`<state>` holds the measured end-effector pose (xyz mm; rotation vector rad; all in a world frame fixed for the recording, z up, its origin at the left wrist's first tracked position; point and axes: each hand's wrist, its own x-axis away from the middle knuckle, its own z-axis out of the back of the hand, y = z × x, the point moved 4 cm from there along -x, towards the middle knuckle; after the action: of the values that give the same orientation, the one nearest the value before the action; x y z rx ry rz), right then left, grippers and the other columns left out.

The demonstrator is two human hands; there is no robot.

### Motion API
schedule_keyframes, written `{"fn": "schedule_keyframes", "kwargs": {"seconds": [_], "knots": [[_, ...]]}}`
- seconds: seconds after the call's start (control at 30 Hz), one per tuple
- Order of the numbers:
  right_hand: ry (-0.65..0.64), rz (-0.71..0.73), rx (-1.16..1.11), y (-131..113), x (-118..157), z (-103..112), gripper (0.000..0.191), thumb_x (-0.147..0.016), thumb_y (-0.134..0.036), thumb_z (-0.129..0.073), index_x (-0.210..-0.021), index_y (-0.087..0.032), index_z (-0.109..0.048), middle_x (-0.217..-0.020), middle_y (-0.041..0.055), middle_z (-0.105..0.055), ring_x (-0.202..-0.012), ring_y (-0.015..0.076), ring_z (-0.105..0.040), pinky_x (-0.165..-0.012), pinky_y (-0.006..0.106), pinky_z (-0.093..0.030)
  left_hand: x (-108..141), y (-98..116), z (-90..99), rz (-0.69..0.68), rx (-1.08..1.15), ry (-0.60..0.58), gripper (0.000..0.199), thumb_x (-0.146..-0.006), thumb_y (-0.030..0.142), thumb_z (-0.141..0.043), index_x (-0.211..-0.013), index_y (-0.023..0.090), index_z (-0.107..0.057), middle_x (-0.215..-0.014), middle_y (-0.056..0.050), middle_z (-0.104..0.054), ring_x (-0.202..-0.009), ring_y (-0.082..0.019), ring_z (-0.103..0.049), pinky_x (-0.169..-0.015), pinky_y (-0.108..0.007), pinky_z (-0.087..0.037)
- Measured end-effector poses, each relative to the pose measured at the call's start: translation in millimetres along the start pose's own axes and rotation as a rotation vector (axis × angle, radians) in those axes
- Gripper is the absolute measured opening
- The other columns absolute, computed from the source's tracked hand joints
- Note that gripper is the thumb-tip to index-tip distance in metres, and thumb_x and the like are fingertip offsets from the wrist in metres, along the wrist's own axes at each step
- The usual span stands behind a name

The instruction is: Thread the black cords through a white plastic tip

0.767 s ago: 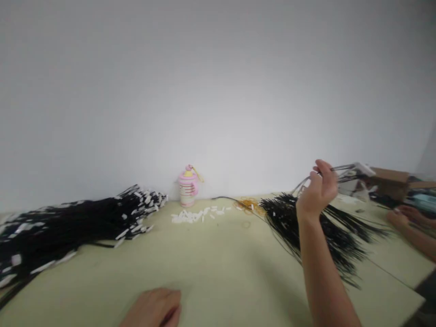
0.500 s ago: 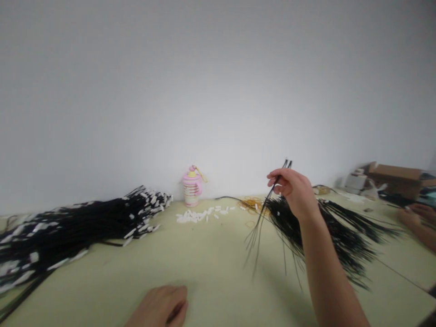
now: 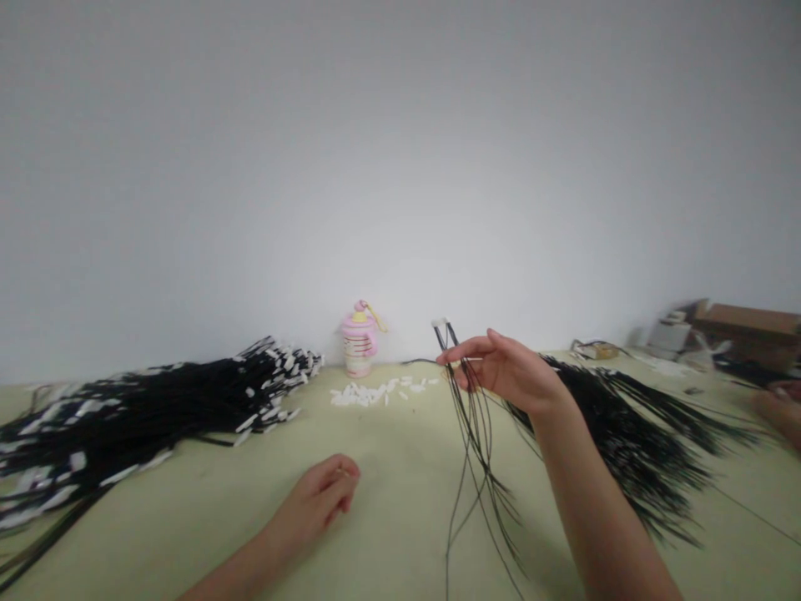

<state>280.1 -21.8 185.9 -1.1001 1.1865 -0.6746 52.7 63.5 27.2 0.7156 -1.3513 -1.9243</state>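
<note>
We see one bunch of thin black wires (image 3: 486, 464), held up over the middle of the table, right of centre, its loose ends hanging and crossing too much for us to count the strands. At its top we count two dark, thicker stems with whitish tips (image 3: 440, 322). One right hand (image 3: 516, 371) pinches the bunch just below these tips, between the ends of its fingers. One left hand (image 3: 322, 492) is low over the green table (image 3: 388, 534), its fingers curled loosely inward, well apart from the wires; we cannot tell whether anything lies within them. Around the hands we count two large heaps of black wire: a left heap (image 3: 150, 409) dotted with white ends, and a right heap (image 3: 626, 426) fanned out behind the right forearm. Between them, near the wall (image 3: 400, 167), stand one pink-and-cream cup (image 3: 359, 344) and, in front of it, a scatter of small white pieces (image 3: 366, 394), too many to count surely. Far right, we see one brown carton (image 3: 748, 317), one white box (image 3: 668, 338) and part of another person's hand (image 3: 782, 409), blurred.
</note>
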Motion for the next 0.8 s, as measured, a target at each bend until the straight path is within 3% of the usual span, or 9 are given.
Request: {"fn": "schedule_keyframes", "kwargs": {"seconds": [0.07,0.17,0.27,0.33,0.43,0.53,0.67,0.8], "knots": [[-0.014,0.008,-0.053,1,-1,1,0.043,-0.087,-0.052,-0.043,-0.083,-0.014,-0.064,-0.098,0.0102,-0.063,-0.064,0.0108,-0.054,-0.063,0.026,-0.042,-19,25,-3.1,-0.037,0.053,0.005,0.024,-0.080,0.035,-0.045,-0.081,0.013,-0.053,-0.061,0.001,-0.052,-0.049,-0.010,-0.039,-0.042,-0.019,-0.027],[-0.029,-0.006,-0.151,5,-4,2,0.041,-0.085,-0.049,-0.046,-0.066,-0.015,-0.055,-0.074,0.0043,-0.061,-0.051,0.0075,-0.044,-0.058,0.025,-0.038,-42,79,-13.4,-0.181,0.139,-0.012,0.027,-0.081,0.036,-0.050,-0.090,0.012,-0.058,-0.080,-0.007,-0.061,-0.068,-0.014,-0.050,-0.050,-0.020,-0.036],[-0.012,-0.035,-0.193,10,-8,2,0.039,-0.084,-0.047,-0.048,-0.060,-0.017,-0.042,-0.056,-0.0026,-0.048,-0.044,0.0060,-0.033,-0.055,0.024,-0.035,-51,130,-26.0,-0.336,0.241,-0.032,0.031,-0.085,0.038,-0.047,-0.102,0.013,-0.056,-0.098,-0.011,-0.062,-0.083,-0.016,-0.053,-0.060,-0.022,-0.041],[0.016,-0.049,-0.171,14,-11,1,0.037,-0.082,-0.046,-0.051,-0.062,-0.018,-0.037,-0.053,-0.0050,-0.042,-0.043,0.0057,-0.029,-0.054,0.023,-0.032,-51,149,-30.2,-0.417,0.320,-0.009,0.031,-0.086,0.040,-0.045,-0.103,0.015,-0.055,-0.101,-0.010,-0.060,-0.085,-0.016,-0.053,-0.063,-0.022,-0.042],[0.060,-0.063,-0.123,22,-17,-1,0.032,-0.081,-0.040,-0.055,-0.066,-0.018,-0.036,-0.055,-0.0058,-0.041,-0.044,0.0051,-0.027,-0.051,0.021,-0.028,-48,156,-26.7,-0.490,0.263,0.093,0.025,-0.084,0.038,-0.051,-0.092,0.015,-0.057,-0.082,-0.004,-0.059,-0.074,-0.014,-0.053,-0.059,-0.022,-0.041],[0.086,-0.068,-0.084,30,-22,-5,0.026,-0.079,-0.033,-0.059,-0.072,-0.018,-0.041,-0.056,-0.0057,-0.044,-0.045,0.0044,-0.027,-0.049,0.020,-0.022,-45,149,-17.4,-0.467,0.140,0.127,0.023,-0.083,0.036,-0.052,-0.081,0.014,-0.058,-0.064,0.000,-0.054,-0.061,-0.012,-0.049,-0.055,-0.021,-0.038],[0.076,-0.090,-0.051,38,-26,-14,0.021,-0.077,-0.030,-0.064,-0.085,-0.016,-0.051,-0.052,-0.0068,-0.043,-0.045,0.0046,-0.029,-0.047,0.020,-0.020,-37,145,-6.8,-0.431,0.100,0.125,0.025,-0.083,0.034,-0.053,-0.069,0.013,-0.056,-0.058,0.002,-0.052,-0.055,-0.009,-0.044,-0.052,-0.020,-0.034],[0.081,-0.095,-0.013,38,-24,-21,0.023,-0.075,-0.033,-0.066,-0.071,-0.013,-0.055,-0.052,-0.0052,-0.045,-0.045,0.0045,-0.033,-0.047,0.020,-0.025,-31,150,-8.9,-0.432,0.071,0.094,0.027,-0.084,0.036,-0.050,-0.073,0.013,-0.058,-0.059,0.001,-0.052,-0.054,-0.010,-0.046,-0.051,-0.020,-0.035]]}}
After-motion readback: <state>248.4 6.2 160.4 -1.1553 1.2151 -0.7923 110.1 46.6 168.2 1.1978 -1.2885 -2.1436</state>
